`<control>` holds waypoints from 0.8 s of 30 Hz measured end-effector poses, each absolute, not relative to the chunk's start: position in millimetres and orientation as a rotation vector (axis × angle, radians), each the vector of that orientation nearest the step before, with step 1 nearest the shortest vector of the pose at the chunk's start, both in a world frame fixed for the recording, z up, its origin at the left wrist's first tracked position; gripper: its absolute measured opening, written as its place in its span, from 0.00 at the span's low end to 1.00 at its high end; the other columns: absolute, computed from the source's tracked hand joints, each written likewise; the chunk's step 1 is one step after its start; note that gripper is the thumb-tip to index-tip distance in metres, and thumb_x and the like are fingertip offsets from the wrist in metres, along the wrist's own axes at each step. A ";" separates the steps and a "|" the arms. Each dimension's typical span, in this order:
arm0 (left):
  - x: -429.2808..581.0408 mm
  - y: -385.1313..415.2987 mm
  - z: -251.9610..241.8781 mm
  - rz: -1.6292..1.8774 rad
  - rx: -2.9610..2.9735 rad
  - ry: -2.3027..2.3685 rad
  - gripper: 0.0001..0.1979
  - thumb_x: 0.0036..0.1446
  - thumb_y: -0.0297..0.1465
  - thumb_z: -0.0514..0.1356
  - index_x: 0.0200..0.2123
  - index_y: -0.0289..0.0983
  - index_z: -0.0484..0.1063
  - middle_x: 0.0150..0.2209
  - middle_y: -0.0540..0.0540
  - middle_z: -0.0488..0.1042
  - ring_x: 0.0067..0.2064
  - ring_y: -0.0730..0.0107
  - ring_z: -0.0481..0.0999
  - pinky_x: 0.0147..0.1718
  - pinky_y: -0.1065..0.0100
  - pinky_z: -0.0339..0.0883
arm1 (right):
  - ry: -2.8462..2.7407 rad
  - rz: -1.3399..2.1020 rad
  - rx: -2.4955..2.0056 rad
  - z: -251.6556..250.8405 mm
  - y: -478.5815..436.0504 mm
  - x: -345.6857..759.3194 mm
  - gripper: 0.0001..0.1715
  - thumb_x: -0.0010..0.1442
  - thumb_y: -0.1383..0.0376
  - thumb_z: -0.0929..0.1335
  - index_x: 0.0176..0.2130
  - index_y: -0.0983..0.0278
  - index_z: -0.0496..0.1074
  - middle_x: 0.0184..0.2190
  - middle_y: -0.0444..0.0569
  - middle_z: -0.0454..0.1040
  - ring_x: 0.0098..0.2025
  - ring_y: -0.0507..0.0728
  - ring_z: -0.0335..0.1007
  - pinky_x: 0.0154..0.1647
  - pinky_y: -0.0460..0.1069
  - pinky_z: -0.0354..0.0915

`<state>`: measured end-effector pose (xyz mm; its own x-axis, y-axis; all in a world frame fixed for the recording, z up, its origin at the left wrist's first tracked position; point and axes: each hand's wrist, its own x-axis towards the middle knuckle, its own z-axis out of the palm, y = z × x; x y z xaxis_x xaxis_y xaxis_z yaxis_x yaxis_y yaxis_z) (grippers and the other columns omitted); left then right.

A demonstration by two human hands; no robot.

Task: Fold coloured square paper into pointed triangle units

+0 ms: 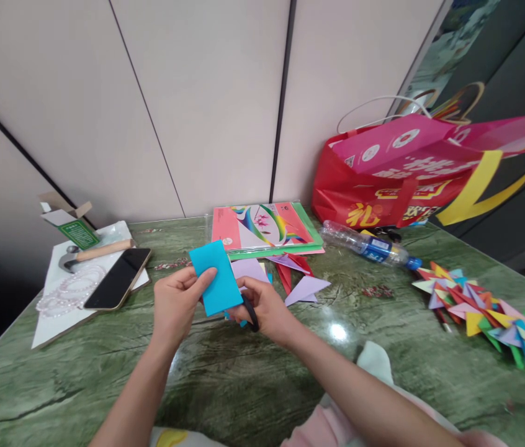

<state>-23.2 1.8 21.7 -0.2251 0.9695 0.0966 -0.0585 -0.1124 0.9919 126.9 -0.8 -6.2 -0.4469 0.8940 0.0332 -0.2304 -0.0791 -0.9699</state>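
My left hand [177,302] pinches a blue sheet of paper [218,282] by its left side, thumb on top, holding it up above the table. My right hand [267,307] is closed around the black handle of a pair of scissors [251,313] at the sheet's lower right edge. The scissor blades are hidden behind the paper, so I cannot tell whether they touch it. Lilac paper [249,269] lies behind the sheet. Just right of it are folded red paper [285,276] and a folded lilac piece [306,288].
A paper pack [267,226] lies by the wall. Right of it are a plastic bottle [369,245], a red bag [383,180] and folded colourful paper pieces [490,310]. On the left sit a phone [118,279], a hammer [97,253], beads [71,288] and a green box [76,233].
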 end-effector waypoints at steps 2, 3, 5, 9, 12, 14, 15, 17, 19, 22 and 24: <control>-22.7 1.9 22.1 1.481 1.104 1.258 0.07 0.39 0.33 0.68 0.24 0.36 0.77 0.20 0.50 0.75 0.17 0.75 0.68 0.15 0.74 0.64 | -1.338 1.654 -0.785 -6.4 -1.1 126.4 0.15 0.43 0.61 0.71 0.31 0.63 0.66 0.19 0.39 0.65 0.20 0.48 0.59 0.21 0.43 0.56; -22.6 1.8 22.2 1.477 1.094 1.250 0.08 0.39 0.33 0.68 0.25 0.35 0.77 0.21 0.49 0.76 0.18 0.74 0.69 0.16 0.73 0.65 | -1.339 1.653 -0.784 -6.6 -1.1 126.0 0.15 0.43 0.61 0.71 0.30 0.63 0.65 0.19 0.39 0.65 0.20 0.48 0.59 0.21 0.43 0.56; -22.3 1.6 22.0 1.470 1.075 1.231 0.11 0.39 0.33 0.68 0.28 0.35 0.77 0.24 0.47 0.78 0.20 0.71 0.72 0.19 0.71 0.68 | -1.338 1.651 -0.783 -7.0 -1.2 125.4 0.13 0.44 0.62 0.71 0.30 0.63 0.65 0.19 0.39 0.65 0.19 0.47 0.59 0.20 0.43 0.57; -22.9 1.3 21.4 1.447 1.071 1.209 0.13 0.40 0.33 0.67 0.32 0.35 0.77 0.26 0.45 0.78 0.22 0.69 0.73 0.21 0.70 0.70 | -1.340 1.641 -0.813 -7.3 -1.6 124.9 0.12 0.44 0.64 0.70 0.30 0.63 0.65 0.18 0.39 0.66 0.18 0.48 0.61 0.19 0.43 0.58; -23.7 1.5 21.8 1.413 1.124 1.211 0.11 0.42 0.34 0.66 0.31 0.35 0.76 0.24 0.47 0.77 0.21 0.72 0.71 0.19 0.72 0.67 | -1.327 1.642 -0.829 -7.0 -1.8 125.2 0.12 0.43 0.64 0.70 0.30 0.64 0.65 0.18 0.39 0.66 0.17 0.48 0.62 0.18 0.43 0.57; -24.1 1.6 22.4 1.401 1.159 1.221 0.10 0.43 0.35 0.66 0.29 0.35 0.75 0.22 0.49 0.75 0.19 0.74 0.68 0.17 0.73 0.65 | -1.327 1.637 -0.829 -7.1 -1.6 125.4 0.12 0.43 0.64 0.70 0.30 0.64 0.66 0.17 0.39 0.66 0.17 0.47 0.61 0.18 0.43 0.56; -24.3 1.6 22.6 1.403 1.164 1.229 0.10 0.44 0.36 0.65 0.28 0.35 0.75 0.20 0.50 0.74 0.19 0.75 0.67 0.17 0.74 0.64 | -1.327 1.636 -0.831 -7.4 -1.4 125.5 0.12 0.42 0.65 0.70 0.30 0.64 0.66 0.17 0.39 0.66 0.16 0.47 0.61 0.18 0.42 0.56; -24.7 1.8 22.4 1.414 1.150 1.242 0.11 0.45 0.38 0.64 0.25 0.35 0.73 0.19 0.52 0.70 0.18 0.77 0.64 0.15 0.75 0.61 | -1.326 1.646 -0.836 -8.1 -1.1 125.3 0.13 0.41 0.65 0.71 0.30 0.65 0.66 0.17 0.39 0.66 0.16 0.47 0.61 0.18 0.42 0.56; -25.3 2.2 21.3 1.432 1.126 1.250 0.13 0.46 0.39 0.63 0.22 0.34 0.71 0.17 0.53 0.66 0.18 0.78 0.61 0.15 0.76 0.59 | -1.322 1.666 -0.838 -8.7 -1.0 125.0 0.14 0.41 0.65 0.71 0.30 0.64 0.66 0.17 0.38 0.66 0.16 0.47 0.62 0.18 0.42 0.56; -26.6 3.3 18.3 1.473 1.138 1.283 0.16 0.46 0.38 0.63 0.16 0.34 0.65 0.15 0.55 0.59 0.18 0.80 0.56 0.14 0.77 0.54 | -1.317 1.691 -0.834 -8.6 -1.3 124.5 0.14 0.41 0.65 0.71 0.30 0.65 0.66 0.16 0.37 0.65 0.17 0.48 0.63 0.18 0.42 0.57; -27.8 4.2 16.5 1.487 1.162 1.310 0.18 0.46 0.37 0.63 0.14 0.34 0.62 0.14 0.55 0.56 0.18 0.81 0.54 0.14 0.77 0.52 | -1.315 1.699 -0.827 -7.8 -1.4 124.4 0.13 0.42 0.65 0.70 0.31 0.65 0.66 0.16 0.38 0.66 0.18 0.48 0.63 0.19 0.43 0.57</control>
<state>-27.8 4.2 16.5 -0.2384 0.9638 0.1191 -0.0039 -0.1236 0.9923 124.4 -1.4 -7.8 -0.4528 0.8915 -0.0173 -0.2072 -0.1241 -0.9704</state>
